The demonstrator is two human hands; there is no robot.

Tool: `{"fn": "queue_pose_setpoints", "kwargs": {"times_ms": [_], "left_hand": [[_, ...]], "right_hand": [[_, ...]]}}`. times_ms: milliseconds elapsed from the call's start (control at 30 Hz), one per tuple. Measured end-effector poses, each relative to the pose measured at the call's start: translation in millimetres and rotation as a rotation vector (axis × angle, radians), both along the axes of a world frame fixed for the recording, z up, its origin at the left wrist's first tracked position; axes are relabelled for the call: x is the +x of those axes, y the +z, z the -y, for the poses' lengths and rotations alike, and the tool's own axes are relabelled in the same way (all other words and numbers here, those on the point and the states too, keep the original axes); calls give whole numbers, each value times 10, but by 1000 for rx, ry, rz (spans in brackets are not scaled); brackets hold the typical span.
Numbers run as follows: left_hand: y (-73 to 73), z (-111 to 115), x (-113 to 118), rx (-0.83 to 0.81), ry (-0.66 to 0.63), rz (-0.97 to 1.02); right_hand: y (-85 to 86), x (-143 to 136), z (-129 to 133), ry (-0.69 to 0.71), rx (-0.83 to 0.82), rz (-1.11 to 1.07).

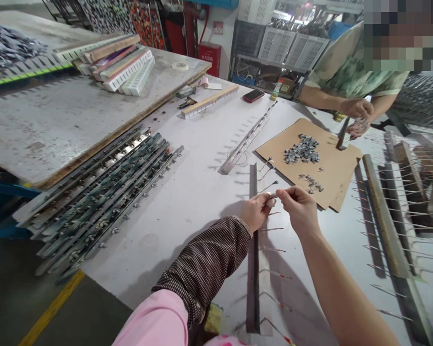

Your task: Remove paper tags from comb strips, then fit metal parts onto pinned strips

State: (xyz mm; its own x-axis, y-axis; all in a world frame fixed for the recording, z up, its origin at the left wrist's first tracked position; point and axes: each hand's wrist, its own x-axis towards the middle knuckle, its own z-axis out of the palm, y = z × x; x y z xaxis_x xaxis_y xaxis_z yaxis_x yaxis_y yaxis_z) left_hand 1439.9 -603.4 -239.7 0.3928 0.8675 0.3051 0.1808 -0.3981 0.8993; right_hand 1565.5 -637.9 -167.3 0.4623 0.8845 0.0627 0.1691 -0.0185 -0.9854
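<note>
My left hand [257,211], in a dark checked sleeve cover, is closed over a long metal angle bar [253,278] lying lengthwise before me. White wrapping shows on its fingertips. My right hand [301,209] pinches thumb and finger together right against the left fingertips. Whatever is between the fingers is too small and covered to make out. Thin wires stick out of the bar to the right. Beyond my hands, a wire carries a small dark piece [275,182] at its tip; nearer wires have bare or reddish tips.
Small grey pieces [303,150] lie heaped on a cardboard sheet [274,139]. Stacked metal bars [104,192] fill the left side; wired bars [386,226] stand right. Another bar [245,142] and a phone [253,95] lie farther back. A co-worker [346,72] works across the table.
</note>
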Motion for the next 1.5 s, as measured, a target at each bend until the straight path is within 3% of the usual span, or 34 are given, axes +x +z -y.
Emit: {"fn": "queue_pose_setpoints", "kwargs": {"times_ms": [300,500,833,1000,1133,1367,1500], "left_hand": [[31,3,-14,7,-10,-9],[15,3,-18,36,-31,76],[32,2,-22,-3,-13,3],[10,-12,-32,-9,-9,13],[10,-22,-36,-15,-24,20],[7,-5,-15,-25,14,3],[-2,-42,-24,-14,-2,26]], "right_hand": [[72,39,-17,59,-45,86],[92,83,-30,29,-86,15],[69,29,-45,163,-60,339],[52,30,-42,204,-42,196],[13,98,-20,129,-14,222],[-3,39,-31,152,38,267],[-28,13,-43,139,43,180]]}}
